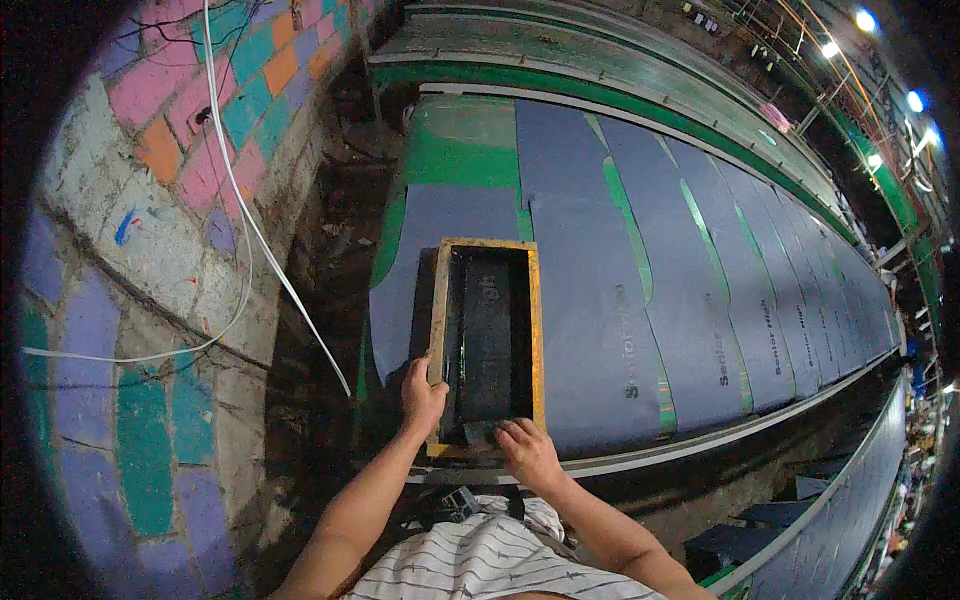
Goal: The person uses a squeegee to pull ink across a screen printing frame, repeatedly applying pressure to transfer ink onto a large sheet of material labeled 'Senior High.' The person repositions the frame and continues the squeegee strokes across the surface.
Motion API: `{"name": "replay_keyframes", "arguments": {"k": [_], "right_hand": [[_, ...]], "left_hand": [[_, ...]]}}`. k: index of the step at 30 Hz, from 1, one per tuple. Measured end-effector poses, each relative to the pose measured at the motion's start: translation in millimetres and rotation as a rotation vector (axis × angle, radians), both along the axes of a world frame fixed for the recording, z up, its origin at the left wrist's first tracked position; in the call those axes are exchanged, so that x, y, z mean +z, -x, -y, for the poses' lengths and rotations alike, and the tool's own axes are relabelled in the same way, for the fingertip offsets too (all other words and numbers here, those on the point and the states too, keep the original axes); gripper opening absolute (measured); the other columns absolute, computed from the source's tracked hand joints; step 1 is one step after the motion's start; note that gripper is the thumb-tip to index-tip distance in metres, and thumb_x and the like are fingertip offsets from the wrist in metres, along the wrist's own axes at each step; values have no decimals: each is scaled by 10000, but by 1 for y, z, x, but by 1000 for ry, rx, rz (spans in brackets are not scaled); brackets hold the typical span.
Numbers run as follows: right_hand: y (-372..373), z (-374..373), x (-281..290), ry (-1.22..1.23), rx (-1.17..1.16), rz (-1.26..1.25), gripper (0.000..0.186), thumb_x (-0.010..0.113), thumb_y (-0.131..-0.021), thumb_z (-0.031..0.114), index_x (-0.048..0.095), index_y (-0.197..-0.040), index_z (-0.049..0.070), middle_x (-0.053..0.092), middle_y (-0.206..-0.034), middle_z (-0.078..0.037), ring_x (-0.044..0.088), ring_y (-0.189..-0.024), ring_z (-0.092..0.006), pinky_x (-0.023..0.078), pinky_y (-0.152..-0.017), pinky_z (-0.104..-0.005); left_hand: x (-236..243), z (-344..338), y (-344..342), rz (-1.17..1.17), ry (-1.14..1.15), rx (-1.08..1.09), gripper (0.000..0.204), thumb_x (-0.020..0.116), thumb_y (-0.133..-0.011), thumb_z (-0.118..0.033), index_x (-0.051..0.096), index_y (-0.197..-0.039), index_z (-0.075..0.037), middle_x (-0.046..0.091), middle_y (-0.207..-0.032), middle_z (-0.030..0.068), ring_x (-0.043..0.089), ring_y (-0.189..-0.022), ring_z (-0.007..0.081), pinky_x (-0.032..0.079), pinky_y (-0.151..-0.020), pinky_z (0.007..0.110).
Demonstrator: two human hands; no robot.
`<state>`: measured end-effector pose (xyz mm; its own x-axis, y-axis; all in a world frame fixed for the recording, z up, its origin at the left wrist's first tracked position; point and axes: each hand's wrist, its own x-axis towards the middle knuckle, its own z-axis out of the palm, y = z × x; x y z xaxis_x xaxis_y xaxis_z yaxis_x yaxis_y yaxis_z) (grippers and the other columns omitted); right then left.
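Note:
A screen-printing frame (534, 330) with worn yellow-edged wooden sides lies on a blue-grey fabric piece at the near left end of a long table. Dark ink coats the mesh (487, 330) inside it, and dark lettering shows through faintly. My left hand (424, 398) is closed around the frame's left side, near its lower corner. At the frame's near end, my right hand (528, 452) grips a small dark grey squeegee (480, 434), its fingers bent over the right part of it. The squeegee's lower edge is partly hidden.
Several blue-grey fabric pieces (580, 240) overlap along the green table (460, 150), printed with dark lettering. A painted brick wall (170, 200) stands at left, with a white cable (245, 215) hanging before it. More long tables (600, 50) run behind and at lower right.

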<state>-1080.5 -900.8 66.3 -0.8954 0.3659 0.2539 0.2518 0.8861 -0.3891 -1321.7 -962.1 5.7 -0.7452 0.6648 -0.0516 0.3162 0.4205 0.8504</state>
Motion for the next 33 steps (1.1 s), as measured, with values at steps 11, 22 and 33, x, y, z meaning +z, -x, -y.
{"name": "replay_keyframes", "arguments": {"k": [11, 22, 33], "right_hand": [[103, -125, -32, -139, -39, -33, 304, 725, -696, 80, 625, -979, 32, 638, -1020, -131, 575, -964, -321, 507, -865, -435], [197, -247, -25, -176, -128, -13, 265, 676, -717, 68, 634, -977, 42, 663, -1012, -152, 601, -1038, -374, 523, -894, -473], [208, -276, 7, -74, -132, 18, 172, 694, -829, 117, 694, -977, 32, 709, -1066, -167, 638, -1086, -386, 535, -922, -477]], "left_hand": [[-4, 4, 0, -83, -96, -15, 569, 722, -706, 3, 567, -1253, 27, 619, -1232, 216, 594, -1168, 435, 490, -986, 471], [2, 4, -2, -89, -3, -32, 653, 706, -729, -3, 531, -1357, 1, 598, -1279, 207, 584, -1200, 419, 489, -1005, 467], [0, 4, -2, -85, -4, -20, 669, 709, -740, -13, 520, -1381, 2, 580, -1320, 220, 570, -1232, 415, 486, -1025, 466]]}}
